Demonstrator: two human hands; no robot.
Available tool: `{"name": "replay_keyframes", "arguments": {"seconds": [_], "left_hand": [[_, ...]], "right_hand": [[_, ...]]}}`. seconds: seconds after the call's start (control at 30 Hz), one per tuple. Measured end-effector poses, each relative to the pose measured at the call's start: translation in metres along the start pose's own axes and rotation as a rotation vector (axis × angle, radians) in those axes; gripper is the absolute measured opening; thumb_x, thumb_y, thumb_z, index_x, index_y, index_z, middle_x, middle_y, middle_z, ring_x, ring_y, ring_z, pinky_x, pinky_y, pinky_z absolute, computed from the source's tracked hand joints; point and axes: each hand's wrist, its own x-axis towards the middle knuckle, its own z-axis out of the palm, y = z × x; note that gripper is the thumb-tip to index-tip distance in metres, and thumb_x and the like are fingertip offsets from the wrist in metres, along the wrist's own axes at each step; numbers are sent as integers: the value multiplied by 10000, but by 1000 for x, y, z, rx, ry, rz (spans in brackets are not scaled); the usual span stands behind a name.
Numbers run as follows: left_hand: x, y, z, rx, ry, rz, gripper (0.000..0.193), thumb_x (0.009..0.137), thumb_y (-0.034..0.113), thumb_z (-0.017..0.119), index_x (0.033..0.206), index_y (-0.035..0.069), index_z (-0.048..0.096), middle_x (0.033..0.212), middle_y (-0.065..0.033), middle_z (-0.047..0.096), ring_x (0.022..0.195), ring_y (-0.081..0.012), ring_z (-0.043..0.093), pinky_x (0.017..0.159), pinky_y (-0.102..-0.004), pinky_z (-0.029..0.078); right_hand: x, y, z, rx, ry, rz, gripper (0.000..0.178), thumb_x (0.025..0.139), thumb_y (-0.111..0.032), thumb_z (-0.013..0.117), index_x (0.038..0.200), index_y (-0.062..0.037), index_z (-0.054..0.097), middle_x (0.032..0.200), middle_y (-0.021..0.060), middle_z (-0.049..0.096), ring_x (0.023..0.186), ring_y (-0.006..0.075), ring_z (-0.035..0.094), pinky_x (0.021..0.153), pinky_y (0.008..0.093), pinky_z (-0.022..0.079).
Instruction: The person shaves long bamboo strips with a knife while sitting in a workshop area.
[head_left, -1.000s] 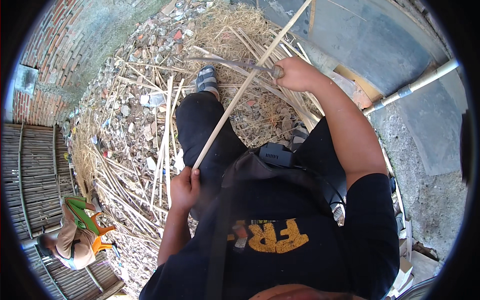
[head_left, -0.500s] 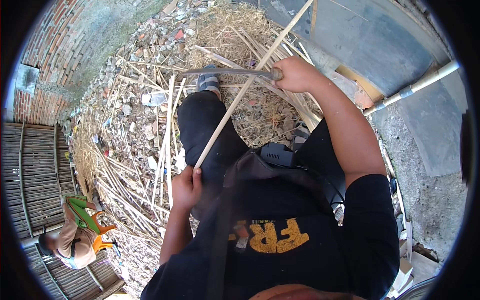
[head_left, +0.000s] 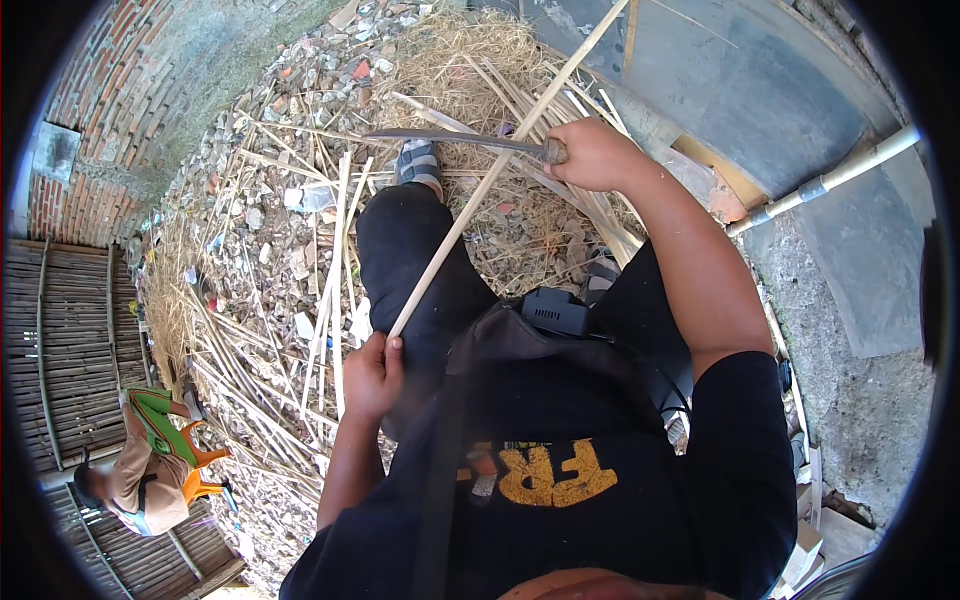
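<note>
In a closed grip, my left hand (head_left: 373, 378) has the near end of a long pale bamboo strip (head_left: 447, 240) by my thigh. The strip slants away from me to the upper right, past the top of the picture. My right hand (head_left: 595, 155) is wrapped round the handle of a machete (head_left: 450, 136). Its long, dark, slightly curved blade points left and crosses the strip just left of the right hand. I cannot tell whether the edge is pressed into the strip.
Cut bamboo strips (head_left: 325, 285) lie over rubble on my left, and more lie beyond the machete near a heap of fine shavings (head_left: 480, 60). On the right, a bamboo pole (head_left: 820, 183) crosses grey sheets. A person (head_left: 150, 480) sits on a chair at far left.
The machete has tilted slightly, its tip moving farther from me while my right hand came a little nearer. My left hand and the strip have barely moved.
</note>
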Motion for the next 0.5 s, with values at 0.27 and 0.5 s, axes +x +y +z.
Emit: {"name": "replay_keyframes", "arguments": {"seconds": [0.27,0.5], "left_hand": [[0,2,-1,-3,-3,-12,389,1010,269,581,715,29,500,560,-199,538,521,-421,552,502,-474,405],[0,1,1,14,14,4,380,1010,259,577,719,28,500,561,-206,536,519,-430,548,503,-483,406]], "right_hand": [[2,4,0,-13,-8,-1,373,835,-318,754,1094,-53,711,834,199,677,818,373,662,748,473,513],[0,1,-5,33,-42,14,374,845,-310,750,1111,-51,706,837,199,677,808,360,661,745,463,511]]}}
